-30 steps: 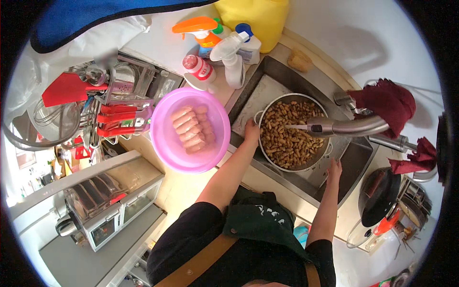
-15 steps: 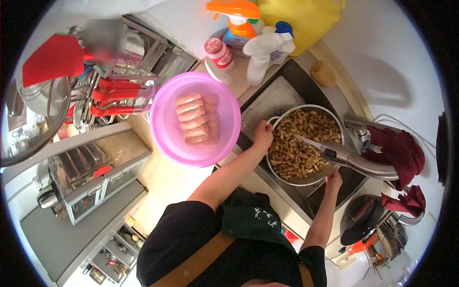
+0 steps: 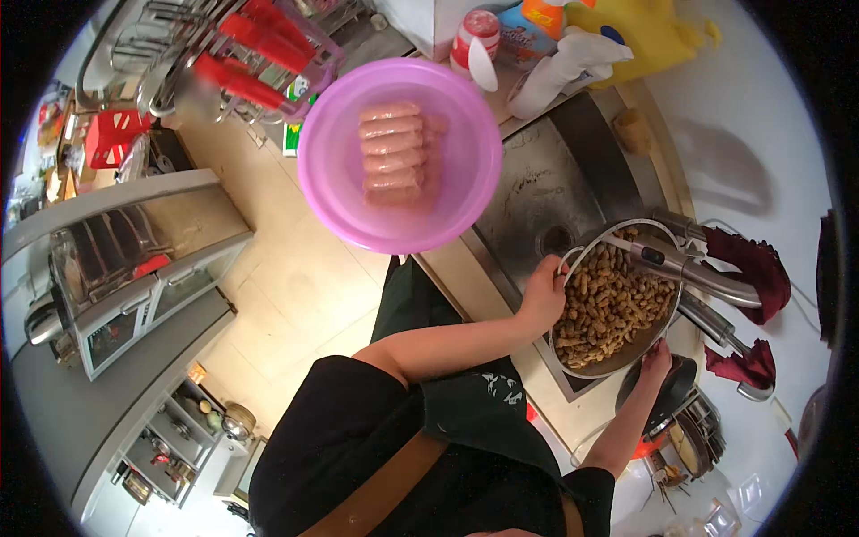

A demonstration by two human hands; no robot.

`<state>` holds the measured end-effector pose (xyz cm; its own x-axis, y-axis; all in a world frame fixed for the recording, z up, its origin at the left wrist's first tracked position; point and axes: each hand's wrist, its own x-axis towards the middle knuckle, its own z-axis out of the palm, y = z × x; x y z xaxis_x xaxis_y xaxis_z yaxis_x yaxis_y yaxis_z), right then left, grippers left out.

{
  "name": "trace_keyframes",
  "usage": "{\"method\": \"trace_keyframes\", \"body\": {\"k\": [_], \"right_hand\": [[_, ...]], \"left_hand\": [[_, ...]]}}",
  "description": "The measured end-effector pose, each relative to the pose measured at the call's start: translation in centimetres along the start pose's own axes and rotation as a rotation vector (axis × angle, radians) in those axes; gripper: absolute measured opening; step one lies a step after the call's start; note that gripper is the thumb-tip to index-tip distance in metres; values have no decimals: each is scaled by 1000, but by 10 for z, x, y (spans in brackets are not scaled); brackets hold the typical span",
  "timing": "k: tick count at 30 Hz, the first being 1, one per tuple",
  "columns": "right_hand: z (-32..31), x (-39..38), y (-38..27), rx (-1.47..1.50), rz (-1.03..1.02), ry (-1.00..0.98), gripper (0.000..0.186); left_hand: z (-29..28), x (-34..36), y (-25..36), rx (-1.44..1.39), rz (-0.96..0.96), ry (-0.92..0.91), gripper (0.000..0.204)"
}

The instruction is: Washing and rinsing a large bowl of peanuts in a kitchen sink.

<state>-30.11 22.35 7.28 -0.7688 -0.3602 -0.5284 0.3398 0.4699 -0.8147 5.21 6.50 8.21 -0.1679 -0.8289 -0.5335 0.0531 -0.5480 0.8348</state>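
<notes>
So, L hand (image 3: 542,295), R hand (image 3: 657,360) astride pot (image 3: 633,346)

Kitchen, metal sink (image 3: 528,197), curved faucet (image 3: 716,281), cooking pot (image 3: 637,350), black frying pan (image 3: 684,376)

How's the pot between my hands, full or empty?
Not empty: peanuts cover most of the inside of the pot, leaving a bare patch at lower right. Their depth I cannot tell.

Brown unshelled peanuts (image 3: 608,300) lie in a pale-rimmed pot (image 3: 635,349).
</notes>
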Motion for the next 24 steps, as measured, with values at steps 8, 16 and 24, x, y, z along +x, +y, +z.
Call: {"method": "trace_keyframes", "body": {"k": [8,16,24], "right_hand": [[23,8,4,-65,68,-125,14],[85,10,5,-43,97,-98,23],[136,14,-12,-43,38,-57,20]], "left_hand": [[-24,-10,-11,-8,-23,81,8],[-50,-4,-8,-99,-127,113,11],[-76,-10,-18,-55,1,112,8]]}}
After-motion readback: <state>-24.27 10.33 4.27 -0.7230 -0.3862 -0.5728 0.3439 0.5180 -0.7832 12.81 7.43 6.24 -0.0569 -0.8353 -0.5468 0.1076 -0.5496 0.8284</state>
